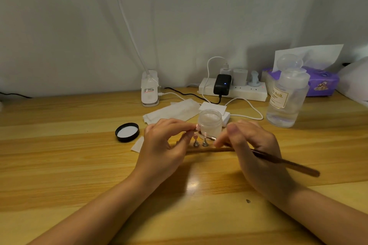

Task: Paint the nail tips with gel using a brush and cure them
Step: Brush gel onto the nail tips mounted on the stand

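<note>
A wooden table [59,155] carries an open gel jar [210,123] at its middle. Left of the jar lies a black lid [127,132]; behind it, white wipes [173,112] and a power strip [233,89]; right, a clear bottle [286,95].

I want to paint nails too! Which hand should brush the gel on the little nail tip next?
The right hand, probably. It already grips the brush, whose front end points toward the nail tip. The left hand pinches that tip, steadying it.
</note>
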